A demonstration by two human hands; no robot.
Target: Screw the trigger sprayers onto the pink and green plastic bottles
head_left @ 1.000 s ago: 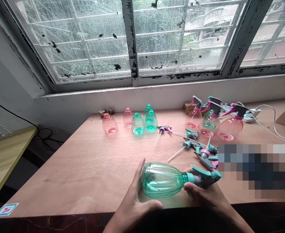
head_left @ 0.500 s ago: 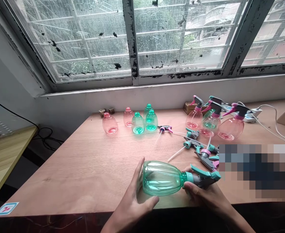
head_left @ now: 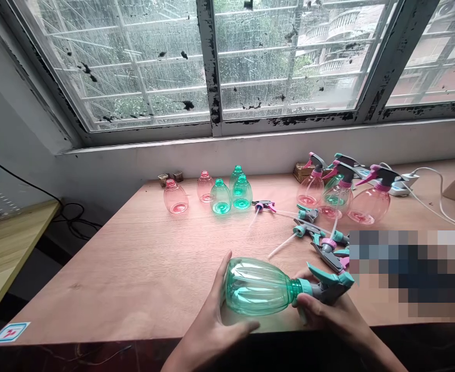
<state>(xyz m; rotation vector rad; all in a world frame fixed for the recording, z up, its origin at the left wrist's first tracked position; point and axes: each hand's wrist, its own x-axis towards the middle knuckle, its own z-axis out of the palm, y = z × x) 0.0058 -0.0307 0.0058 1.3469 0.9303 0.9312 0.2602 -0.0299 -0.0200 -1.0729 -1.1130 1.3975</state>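
A clear green spray bottle [head_left: 256, 287] lies sideways above the front of the table, its turquoise and grey trigger head [head_left: 330, 284] pointing right. The fingers and palm of my left hand [head_left: 215, 320] cup its base, while the thumb stands apart below it. At the neck, my right hand [head_left: 316, 310] is closed around the collar, thumb in front and fingers mostly hidden behind. Just beyond lie loose trigger heads [head_left: 308, 227] with white dip tubes, in turquoise, pink and grey.
Open green bottles [head_left: 220, 199] and pink bottles [head_left: 175, 199] stand at the back of the wooden table [head_left: 134, 274]. Pink bottles with trigger heads [head_left: 370, 204] stand back right, near a white power strip [head_left: 401, 185] and its cable. A pixelated patch hides part of the right side.
The green bottle has shifted slightly left and turned a little in my hands. My left thumb has moved slightly right and down, off the bottle's side.
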